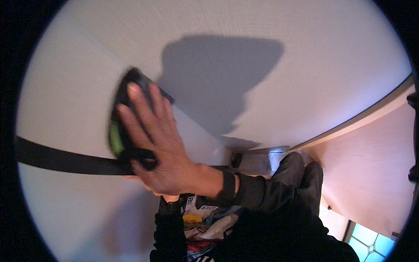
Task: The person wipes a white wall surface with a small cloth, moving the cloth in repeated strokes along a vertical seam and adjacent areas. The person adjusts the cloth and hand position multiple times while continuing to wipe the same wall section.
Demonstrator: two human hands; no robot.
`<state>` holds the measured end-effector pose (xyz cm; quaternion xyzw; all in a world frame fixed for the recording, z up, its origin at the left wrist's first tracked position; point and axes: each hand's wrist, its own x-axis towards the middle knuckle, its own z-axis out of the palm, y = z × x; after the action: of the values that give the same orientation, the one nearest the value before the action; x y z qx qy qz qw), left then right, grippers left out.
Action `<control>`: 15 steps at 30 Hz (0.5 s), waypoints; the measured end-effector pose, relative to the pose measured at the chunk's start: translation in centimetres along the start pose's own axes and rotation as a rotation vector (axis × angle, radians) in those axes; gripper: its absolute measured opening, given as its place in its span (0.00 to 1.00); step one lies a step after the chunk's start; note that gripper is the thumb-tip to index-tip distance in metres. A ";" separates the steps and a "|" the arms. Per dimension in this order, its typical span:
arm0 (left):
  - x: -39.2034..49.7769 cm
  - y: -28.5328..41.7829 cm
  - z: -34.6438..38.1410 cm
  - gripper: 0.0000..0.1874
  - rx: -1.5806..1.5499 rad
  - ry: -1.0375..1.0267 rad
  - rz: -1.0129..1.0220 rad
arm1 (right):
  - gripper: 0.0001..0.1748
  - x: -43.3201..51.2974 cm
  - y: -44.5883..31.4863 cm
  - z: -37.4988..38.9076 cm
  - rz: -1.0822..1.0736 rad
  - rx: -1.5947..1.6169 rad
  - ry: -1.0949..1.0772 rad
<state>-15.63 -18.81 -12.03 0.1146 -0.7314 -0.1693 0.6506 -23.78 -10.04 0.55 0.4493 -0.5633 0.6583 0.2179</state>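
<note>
My right hand (163, 140), with a dark band at the wrist, lies spread over a black-and-green object (115, 137). The object is blurred, and I cannot tell its exact kind. Its thumb side sits by a black rounded part of the object, and the fingers reach across the dark body. Beneath it, my left hand (139, 180) is mostly hidden, with a watch on its wrist. A little skin of that hand shows just under a dark strip (68, 161), which runs across the pale textured surface (65, 108) to the hands.
A wide shadow falls on the pale surface above. Below the arms are a jumble of cloth (219, 229), a yellow item (192, 218) and printed boxes (209, 207). At right stand a light wooden panel (363, 157) and a patterned glass pane (370, 244).
</note>
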 end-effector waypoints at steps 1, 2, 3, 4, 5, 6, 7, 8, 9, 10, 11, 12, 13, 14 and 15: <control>-0.4 -0.2 0.2 0.33 0.003 -0.026 0.051 | 0.58 1.4 -0.8 0.2 -0.019 -0.025 -0.016; -0.7 -0.3 0.4 0.33 0.003 -0.049 0.091 | 0.58 2.8 -1.2 0.3 -0.100 -0.005 0.013; -0.9 -0.5 0.3 0.32 0.008 -0.064 0.121 | 0.58 3.5 -1.5 0.3 -0.146 0.010 -0.003; -1.1 -0.6 0.2 0.32 0.012 -0.079 0.150 | 0.56 3.6 -1.8 0.4 -0.153 -0.002 0.004; -1.1 -0.8 -0.1 0.32 0.019 -0.093 0.170 | 0.56 3.1 -1.7 0.4 -0.149 -0.022 -0.003; -1.1 -1.0 -0.3 0.32 0.029 -0.104 0.195 | 0.55 1.9 -1.5 0.1 -0.138 -0.039 -0.037; -0.8 -1.3 -0.6 0.32 0.045 -0.107 0.208 | 0.55 0.6 -0.7 0.0 -0.135 -0.058 -0.071; -0.5 -1.5 -0.7 0.32 0.066 -0.112 0.216 | 0.56 -1.5 0.2 0.3 -0.093 -0.043 -0.007; -0.2 -1.7 -0.9 0.32 0.088 -0.115 0.229 | 0.56 -4.1 1.2 0.5 -0.014 -0.036 0.023; 0.1 -1.9 -0.8 0.32 0.108 -0.120 0.236 | 0.55 -7.0 2.9 0.1 0.033 -0.005 0.045; 0.5 -1.9 -0.7 0.31 0.103 -0.122 0.242 | 0.51 -10.2 4.3 -0.3 0.104 -0.043 0.004; 0.7 -1.9 -0.6 0.31 0.079 -0.115 0.252 | 0.47 -13.5 5.4 -0.7 0.212 -0.035 -0.020; 0.9 -1.7 -0.4 0.31 0.039 -0.129 0.250 | 0.44 -16.6 6.2 -1.0 0.377 -0.044 -0.094; 1.1 -1.4 -0.4 0.30 -0.023 -0.135 0.259 | 0.42 -19.1 7.3 -1.0 0.395 -0.062 -0.076; 1.2 -1.2 -0.1 0.29 -0.075 -0.166 0.249 | 0.40 -21.2 8.5 -1.0 0.449 -0.092 -0.088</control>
<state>-15.75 -20.39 -11.39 -0.0156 -0.7844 -0.1233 0.6076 -20.28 -6.81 -21.77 0.3306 -0.6874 0.6437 0.0617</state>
